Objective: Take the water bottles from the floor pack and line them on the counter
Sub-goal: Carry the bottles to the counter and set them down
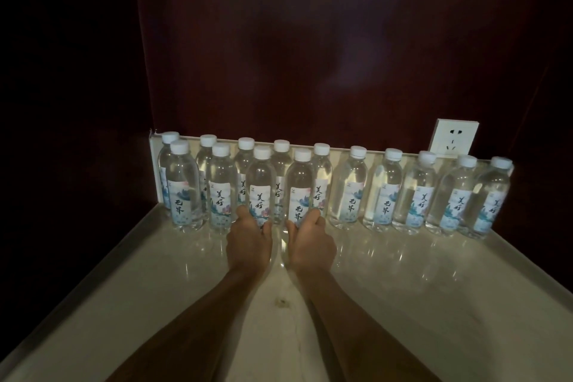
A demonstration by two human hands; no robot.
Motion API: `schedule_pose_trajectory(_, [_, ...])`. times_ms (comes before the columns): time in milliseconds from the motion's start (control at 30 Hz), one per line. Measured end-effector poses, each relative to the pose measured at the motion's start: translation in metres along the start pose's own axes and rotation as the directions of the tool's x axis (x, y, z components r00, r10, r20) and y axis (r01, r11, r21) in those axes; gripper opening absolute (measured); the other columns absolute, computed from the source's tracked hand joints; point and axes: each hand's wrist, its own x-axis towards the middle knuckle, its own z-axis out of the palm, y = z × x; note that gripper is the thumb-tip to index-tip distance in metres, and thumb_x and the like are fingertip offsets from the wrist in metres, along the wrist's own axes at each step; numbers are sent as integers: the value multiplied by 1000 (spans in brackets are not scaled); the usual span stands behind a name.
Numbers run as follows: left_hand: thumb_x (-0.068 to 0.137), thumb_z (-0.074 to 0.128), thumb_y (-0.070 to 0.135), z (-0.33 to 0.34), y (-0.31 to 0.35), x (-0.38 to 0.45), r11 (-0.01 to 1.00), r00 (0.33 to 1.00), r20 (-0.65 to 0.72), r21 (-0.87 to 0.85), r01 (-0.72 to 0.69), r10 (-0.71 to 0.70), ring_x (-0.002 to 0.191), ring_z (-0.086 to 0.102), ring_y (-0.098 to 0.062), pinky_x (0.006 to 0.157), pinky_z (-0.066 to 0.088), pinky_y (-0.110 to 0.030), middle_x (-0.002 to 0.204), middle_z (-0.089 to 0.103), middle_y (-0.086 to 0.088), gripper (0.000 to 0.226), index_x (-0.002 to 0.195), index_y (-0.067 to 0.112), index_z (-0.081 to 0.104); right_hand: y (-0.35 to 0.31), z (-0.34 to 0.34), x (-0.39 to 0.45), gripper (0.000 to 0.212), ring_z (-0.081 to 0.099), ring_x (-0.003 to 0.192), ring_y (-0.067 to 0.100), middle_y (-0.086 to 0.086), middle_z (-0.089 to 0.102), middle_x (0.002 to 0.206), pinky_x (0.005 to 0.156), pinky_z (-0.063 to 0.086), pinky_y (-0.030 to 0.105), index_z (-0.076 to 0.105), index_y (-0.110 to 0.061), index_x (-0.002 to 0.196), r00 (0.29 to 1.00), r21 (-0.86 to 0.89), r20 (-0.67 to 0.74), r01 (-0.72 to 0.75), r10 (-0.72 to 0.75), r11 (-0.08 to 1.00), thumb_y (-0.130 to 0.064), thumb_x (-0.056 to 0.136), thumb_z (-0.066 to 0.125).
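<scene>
Several clear water bottles with white caps stand upright on the pale stone counter (387,282). A back row runs along the wall, and a shorter front row stands at the left. My left hand (249,242) grips the base of a front-row bottle (261,186). My right hand (311,242) grips the base of the bottle beside it (300,189). Both bottles stand on the counter. The floor pack is out of view.
A dark red wall rises behind the counter and closes it on the left. A white power socket (453,139) sits on the wall above the right-hand bottles. The counter's raised edge (93,285) runs along the left, with darkness beyond.
</scene>
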Motion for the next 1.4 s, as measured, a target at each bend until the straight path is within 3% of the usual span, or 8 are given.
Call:
schedule_pose_trajectory(167, [93, 70, 25, -3, 1, 1, 999, 1000, -11, -37, 8, -9, 102, 68, -41, 82, 52, -41, 110, 69, -23, 50, 127, 1, 43, 2, -1, -3, 37, 66, 96, 32, 6, 58, 114, 68, 37, 33, 42, -13, 115, 1000, 36, -15, 10, -10, 999, -47, 99, 45])
schedule_pose_trajectory(400, [93, 70, 27, -2, -8, 3, 998, 998, -16, -26, -64, 64, 84, 71, -34, 72, 57, -41, 90, 71, -17, 43, 120, 5, 47, 6, 0, -4, 37, 65, 94, 32, 6, 55, 110, 72, 43, 35, 43, -14, 108, 1000, 97, 7, 4, -5, 995, -47, 94, 54])
schedule_pose_trajectory(700, [93, 68, 31, -5, -12, 3, 994, 994, 7, 17, -106, 106, 86, 70, -33, 70, 52, -36, 93, 71, -13, 41, 120, 7, 47, 5, -2, -2, 44, 62, 109, 33, 7, 58, 121, 83, 45, 37, 50, -12, 119, 997, 58, 47, -68, 66, 996, -50, 96, 51])
schedule_pose_trajectory(800, [93, 68, 30, -6, -10, 0, 991, 993, 18, 59, -120, 120, 92, 71, -35, 76, 56, -42, 100, 70, -15, 48, 128, 6, 45, 4, -2, -2, 44, 62, 109, 33, 7, 58, 121, 82, 45, 37, 49, -12, 118, 996, 52, 46, -78, 76, 996, -49, 96, 52])
schedule_pose_trajectory(1167, [93, 69, 24, -9, -8, -1, 993, 996, 23, 78, -93, 92, 99, 69, -37, 79, 55, -43, 106, 70, -17, 43, 126, 6, 47, 3, 0, -2, 40, 64, 103, 31, 6, 61, 115, 81, 47, 38, 52, -14, 114, 997, 65, 39, -72, 69, 995, -49, 95, 53])
schedule_pose_trajectory(1400, [92, 71, 21, -8, -8, -3, 994, 996, 21, 62, -90, 89, 91, 71, -30, 75, 59, -41, 101, 71, -11, 40, 121, 9, 45, 3, -3, -4, 41, 62, 105, 31, 7, 61, 116, 77, 43, 35, 51, -13, 115, 997, 66, 44, -73, 70, 995, -49, 96, 53])
